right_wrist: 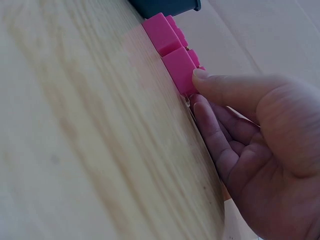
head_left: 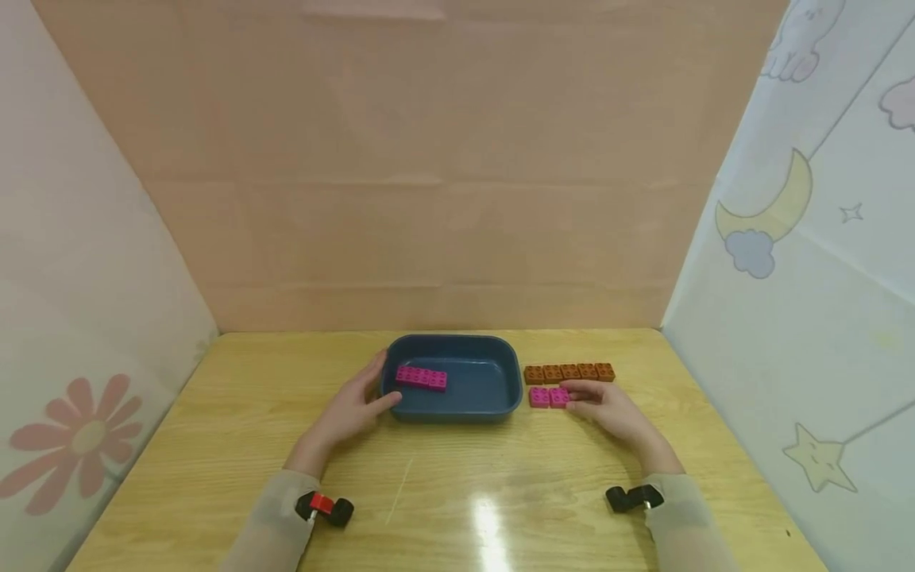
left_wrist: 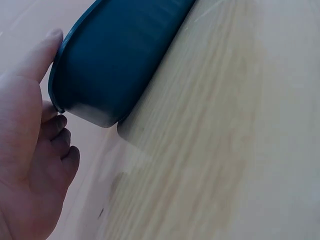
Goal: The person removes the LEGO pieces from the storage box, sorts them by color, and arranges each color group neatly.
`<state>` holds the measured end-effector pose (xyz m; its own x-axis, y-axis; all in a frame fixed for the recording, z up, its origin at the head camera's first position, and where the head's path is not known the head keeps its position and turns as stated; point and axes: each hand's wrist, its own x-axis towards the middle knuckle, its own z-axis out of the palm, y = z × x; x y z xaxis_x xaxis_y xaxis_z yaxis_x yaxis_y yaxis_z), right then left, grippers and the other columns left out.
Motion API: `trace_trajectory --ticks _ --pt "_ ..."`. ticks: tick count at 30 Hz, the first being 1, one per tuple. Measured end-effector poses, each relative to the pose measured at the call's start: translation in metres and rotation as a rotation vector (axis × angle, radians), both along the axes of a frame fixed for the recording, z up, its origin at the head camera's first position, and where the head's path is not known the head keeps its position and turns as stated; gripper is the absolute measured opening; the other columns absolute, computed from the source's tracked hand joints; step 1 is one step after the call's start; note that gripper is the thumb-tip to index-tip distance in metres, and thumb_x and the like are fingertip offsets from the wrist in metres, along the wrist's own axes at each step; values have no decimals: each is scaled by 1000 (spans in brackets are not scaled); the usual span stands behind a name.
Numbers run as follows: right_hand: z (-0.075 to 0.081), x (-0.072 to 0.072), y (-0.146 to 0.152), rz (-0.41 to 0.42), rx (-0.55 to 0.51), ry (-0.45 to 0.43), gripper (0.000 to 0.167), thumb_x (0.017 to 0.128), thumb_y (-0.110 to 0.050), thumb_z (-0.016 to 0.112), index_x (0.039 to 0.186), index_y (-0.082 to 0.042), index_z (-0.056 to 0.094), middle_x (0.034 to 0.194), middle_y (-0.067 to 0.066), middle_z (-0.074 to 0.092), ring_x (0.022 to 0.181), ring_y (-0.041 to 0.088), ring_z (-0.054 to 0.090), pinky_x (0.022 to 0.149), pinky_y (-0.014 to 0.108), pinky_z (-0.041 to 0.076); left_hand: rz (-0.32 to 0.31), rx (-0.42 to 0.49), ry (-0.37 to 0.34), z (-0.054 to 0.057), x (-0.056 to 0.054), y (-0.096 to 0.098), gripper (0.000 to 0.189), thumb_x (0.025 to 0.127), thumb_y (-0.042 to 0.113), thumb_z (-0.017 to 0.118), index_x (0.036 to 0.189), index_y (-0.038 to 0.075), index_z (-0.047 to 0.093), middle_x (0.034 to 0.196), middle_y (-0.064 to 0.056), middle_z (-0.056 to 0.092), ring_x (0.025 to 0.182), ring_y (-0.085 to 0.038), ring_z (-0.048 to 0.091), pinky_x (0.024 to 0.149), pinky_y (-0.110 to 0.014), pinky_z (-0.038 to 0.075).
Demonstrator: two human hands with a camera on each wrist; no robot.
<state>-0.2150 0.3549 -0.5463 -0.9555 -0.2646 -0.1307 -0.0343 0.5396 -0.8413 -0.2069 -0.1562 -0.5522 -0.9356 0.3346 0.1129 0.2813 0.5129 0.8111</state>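
My left hand grips the left end of a dark blue plastic bin, its thumb over the rim and its other fingers round the outside. Inside the bin, towards the left, lies a short row of magenta toy building bricks. To the right of the bin, two pink building bricks sit side by side on the table. The right-hand pink brick is pinched at its outer end by my right hand, thumb in front and fingers behind. Its neighbour, the left pink brick, lies against it, nearer the bin.
Just behind the pink pair runs a row of several orange-brown bricks. Everything stands on a light wooden table. A tan backdrop rises at the far edge, with patterned white panels on both sides.
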Motion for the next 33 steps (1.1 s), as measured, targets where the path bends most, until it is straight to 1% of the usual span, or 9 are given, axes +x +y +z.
trace_trajectory --ticks 7,11,14,19,22,25,27,30,33 --pt "1 1 1 14 -10 -2 50 103 -22 76 148 -4 64 141 17 67 123 29 67 96 23 54 -23 12 -2 -3 0 -3 97 102 45 74 172 8 18 177 -16 16 163 -37 15 128 -59 18" --pt "3 1 1 8 -6 -8 50 103 -23 75 148 -5 64 144 17 65 124 28 66 96 21 53 -25 18 -5 -2 0 -3 96 102 43 74 172 8 18 178 -15 16 163 -38 14 128 -59 19" --pt "5 2 1 11 -19 -8 49 103 -23 75 148 -5 64 148 18 63 126 31 65 97 21 53 -25 20 -6 0 1 -3 96 102 43 74 172 8 19 178 -15 16 163 -38 14 128 -59 19" --pt "9 4 4 27 -48 -4 49 104 -20 74 148 -3 63 149 19 62 129 34 64 97 21 53 -28 13 -16 2 2 -2 98 101 45 75 172 10 19 178 -11 16 163 -36 14 128 -57 19" --pt "15 6 6 15 -53 16 47 104 -18 73 147 -1 63 146 20 64 125 34 67 94 24 56 -27 9 -15 1 3 -2 97 101 47 74 172 9 19 178 -10 16 163 -37 15 128 -58 19" --pt "24 7 4 -5 -37 65 46 106 -20 71 147 0 62 144 20 65 124 35 66 92 28 58 -22 7 -11 -1 3 -2 97 101 47 74 172 9 20 178 -12 16 162 -38 15 128 -59 19" --pt "32 7 0 -14 -22 99 47 107 -23 70 148 -1 62 145 20 65 127 36 64 93 29 58 -19 5 -12 -1 3 -3 97 101 48 74 172 9 20 178 -13 16 162 -38 15 128 -60 19" --pt "40 5 -11 -21 -4 136 49 107 -29 71 149 -4 63 144 16 66 130 35 63 96 27 55 -15 5 -18 0 2 -3 97 101 46 74 172 10 20 178 -11 16 163 -37 15 128 -59 18" --pt "47 2 -24 5 -15 153 50 106 -30 72 148 -5 64 144 16 67 128 31 65 97 26 55 -9 1 -28 1 1 -2 97 101 45 76 172 12 20 178 -8 17 163 -35 15 129 -57 18"
